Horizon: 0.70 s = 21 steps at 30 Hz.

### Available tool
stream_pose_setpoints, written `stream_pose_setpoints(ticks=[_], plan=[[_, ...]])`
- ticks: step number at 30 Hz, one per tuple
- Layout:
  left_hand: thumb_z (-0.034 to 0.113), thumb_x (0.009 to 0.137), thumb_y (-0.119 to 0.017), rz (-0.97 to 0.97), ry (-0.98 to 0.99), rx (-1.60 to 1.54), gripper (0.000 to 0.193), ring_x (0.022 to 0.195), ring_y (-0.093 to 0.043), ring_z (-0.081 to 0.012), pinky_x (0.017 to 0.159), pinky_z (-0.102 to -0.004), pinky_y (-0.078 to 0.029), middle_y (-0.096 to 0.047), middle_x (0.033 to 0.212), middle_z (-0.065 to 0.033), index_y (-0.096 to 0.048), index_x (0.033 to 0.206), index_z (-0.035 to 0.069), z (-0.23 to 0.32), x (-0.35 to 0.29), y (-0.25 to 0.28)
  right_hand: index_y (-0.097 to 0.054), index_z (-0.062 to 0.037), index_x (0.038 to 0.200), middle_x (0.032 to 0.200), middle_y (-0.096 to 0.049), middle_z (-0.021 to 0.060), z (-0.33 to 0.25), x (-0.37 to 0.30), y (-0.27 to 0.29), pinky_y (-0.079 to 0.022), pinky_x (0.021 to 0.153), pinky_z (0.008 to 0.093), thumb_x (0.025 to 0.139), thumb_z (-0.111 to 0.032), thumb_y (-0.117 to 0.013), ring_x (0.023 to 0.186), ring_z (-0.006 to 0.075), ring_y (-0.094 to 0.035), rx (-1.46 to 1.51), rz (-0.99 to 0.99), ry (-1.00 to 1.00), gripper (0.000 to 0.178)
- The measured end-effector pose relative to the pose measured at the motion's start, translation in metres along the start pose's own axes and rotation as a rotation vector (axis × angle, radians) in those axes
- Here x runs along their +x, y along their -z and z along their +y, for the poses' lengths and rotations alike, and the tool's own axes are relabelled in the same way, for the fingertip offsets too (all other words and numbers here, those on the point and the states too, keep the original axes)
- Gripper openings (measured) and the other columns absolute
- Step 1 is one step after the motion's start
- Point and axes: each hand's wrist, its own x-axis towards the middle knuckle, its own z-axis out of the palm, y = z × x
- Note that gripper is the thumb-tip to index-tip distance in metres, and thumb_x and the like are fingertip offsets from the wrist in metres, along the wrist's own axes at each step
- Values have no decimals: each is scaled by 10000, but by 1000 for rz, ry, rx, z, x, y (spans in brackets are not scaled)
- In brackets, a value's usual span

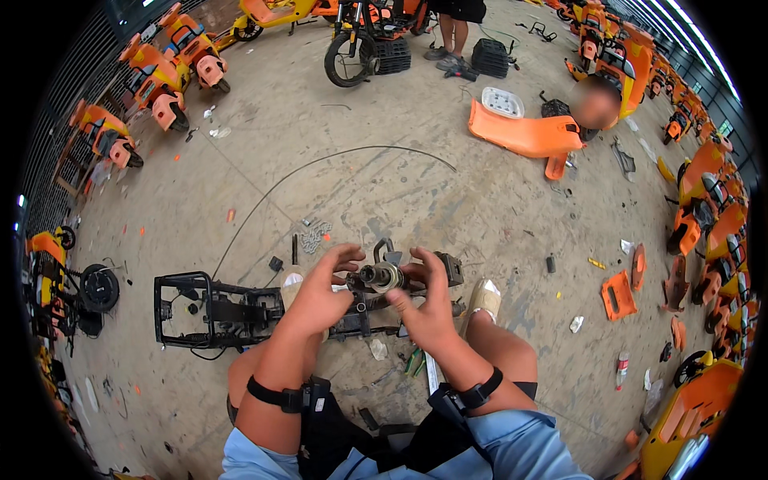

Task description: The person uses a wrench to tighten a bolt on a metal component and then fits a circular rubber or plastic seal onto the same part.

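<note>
A black scooter frame (228, 308) lies across the floor between my feet. Its upper end carries a metal tube with a shiny ring (383, 277), and a bent metal loop (383, 248) stands up behind it. On the tube's left side, my left hand (324, 292) is cupped with fingers curved and apart. My right hand (424, 302) is spread around the right side, its thumb close to the ring. Whether either hand touches the metal is hard to see. Pliers with green handles (415, 362) lie on the floor below the frame.
A long thin cable (320, 159) arcs over the concrete beyond the frame, near a chain (314, 233). Orange body panels (524, 136) and a white basket (502, 102) lie at far right beside a person. Rows of scooters (164, 88) line both sides. Another person stands at the back.
</note>
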Motion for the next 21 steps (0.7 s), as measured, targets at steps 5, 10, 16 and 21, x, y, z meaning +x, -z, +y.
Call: stream_pose_setpoints(ticks=[5,10,16,21], plan=[[-164,708,-435,-65,-10,52,659,1215,-615,-259,1049,-352,-464,-661,1294,-127,-625,1305,40,-4,3,6,-395,-4,1485,1376,-510,176,-4,3,-7,-544,955,372,887,-138,-823,1142,277,-661,27,40,-46,748],[-211,692,-376,3,4,-11,700,1265,-592,-221,1088,-350,-444,-674,1273,-112,-625,1290,55,2,2,-3,-423,-12,1464,1359,-539,168,-2,4,1,-538,974,378,888,-101,-811,1155,264,-659,57,3,-67,700],[-190,673,-347,57,191,-69,756,1374,-523,-251,1156,-381,-377,-652,1314,-129,-626,1331,57,-1,5,15,-427,-12,1462,1369,-540,179,2,3,-6,-529,997,394,849,-111,-852,1165,278,-654,307,71,-151,753],[-202,654,-378,-130,-27,-12,745,1318,-566,-247,1108,-349,-397,-654,1307,-114,-609,1319,42,-5,-1,4,-413,-6,1473,1356,-566,178,0,-2,-7,-513,1020,388,889,-113,-821,1181,273,-646,30,36,-16,721]])
